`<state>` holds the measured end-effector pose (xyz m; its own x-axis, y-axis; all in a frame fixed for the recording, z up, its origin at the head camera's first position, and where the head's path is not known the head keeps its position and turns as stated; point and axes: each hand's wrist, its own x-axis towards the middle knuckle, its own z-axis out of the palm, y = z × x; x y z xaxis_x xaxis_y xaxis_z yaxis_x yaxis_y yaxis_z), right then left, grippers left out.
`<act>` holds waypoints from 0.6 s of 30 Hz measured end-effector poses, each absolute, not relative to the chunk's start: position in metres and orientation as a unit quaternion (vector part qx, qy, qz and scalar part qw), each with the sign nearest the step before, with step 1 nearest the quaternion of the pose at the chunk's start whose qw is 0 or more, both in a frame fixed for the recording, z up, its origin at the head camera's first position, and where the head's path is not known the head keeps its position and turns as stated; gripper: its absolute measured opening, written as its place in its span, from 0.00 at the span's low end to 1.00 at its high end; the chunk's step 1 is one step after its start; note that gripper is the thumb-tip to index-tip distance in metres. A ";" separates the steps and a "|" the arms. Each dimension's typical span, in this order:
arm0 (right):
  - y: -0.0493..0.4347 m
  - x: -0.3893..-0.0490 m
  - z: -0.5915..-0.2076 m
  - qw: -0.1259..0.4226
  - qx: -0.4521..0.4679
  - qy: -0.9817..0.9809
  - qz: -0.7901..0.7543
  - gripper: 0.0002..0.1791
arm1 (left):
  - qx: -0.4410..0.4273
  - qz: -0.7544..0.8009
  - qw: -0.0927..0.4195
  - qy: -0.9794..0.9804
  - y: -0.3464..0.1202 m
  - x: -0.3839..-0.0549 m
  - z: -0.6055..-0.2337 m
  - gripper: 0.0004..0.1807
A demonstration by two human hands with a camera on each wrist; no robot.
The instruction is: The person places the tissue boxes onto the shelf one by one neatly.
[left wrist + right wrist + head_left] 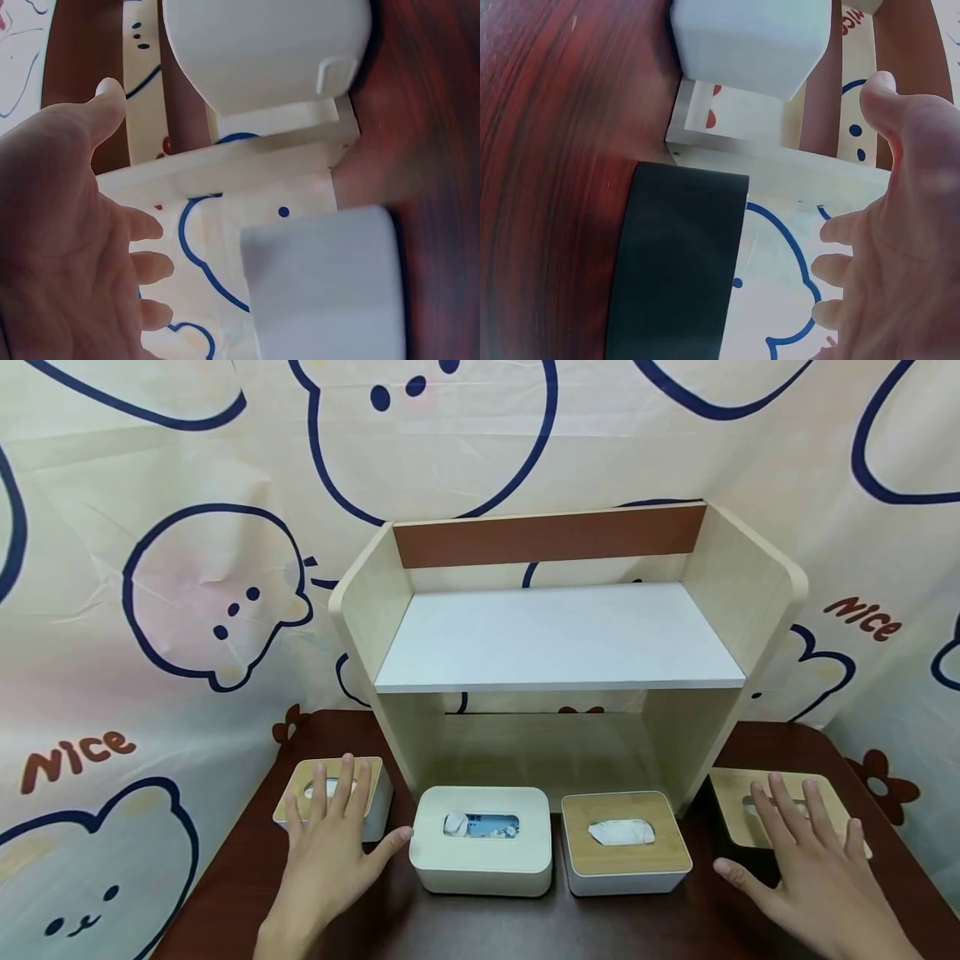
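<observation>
Above the table [480, 935]; left grip [327, 860], right grip [813, 860]: spread, holding nothing; grey-sided box [378, 807], black-sided box [732, 818]: part-hidden

Down at seven o'clock in the head view, the left hand [330, 852] is showing bare to the wrist [288, 931], slim fingers [318, 793] tapering; at four o'clock, the right hand [813, 864] is matching it, smooth-backed. Left wrist view, eight o'clock: the palm [52, 247] is revealing fine creases, its fingertips [156, 268] rounding off bluntly!
</observation>
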<state>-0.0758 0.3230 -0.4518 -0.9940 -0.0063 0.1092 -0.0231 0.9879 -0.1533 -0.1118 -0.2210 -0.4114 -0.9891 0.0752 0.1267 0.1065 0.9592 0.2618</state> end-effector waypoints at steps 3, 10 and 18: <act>0.319 -0.073 -0.449 0.048 0.011 -0.996 0.080 0.64 | -0.055 -0.133 0.069 -0.987 -0.214 -0.105 -0.410 0.60; 0.310 -0.069 -0.447 0.026 0.017 -0.995 0.091 0.65 | -0.085 -0.139 0.078 -0.984 -0.193 -0.098 -0.409 0.59; 0.303 -0.067 -0.447 0.011 0.036 -0.992 0.122 0.63 | -0.123 -0.167 0.071 -0.976 -0.166 -0.091 -0.411 0.59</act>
<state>-0.0669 0.3032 -0.4474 -0.9972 -0.0681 0.0301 -0.0734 0.9675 -0.2418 -0.0914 -0.1658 -0.4111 -0.9597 0.2162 0.1793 0.2636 0.9137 0.3092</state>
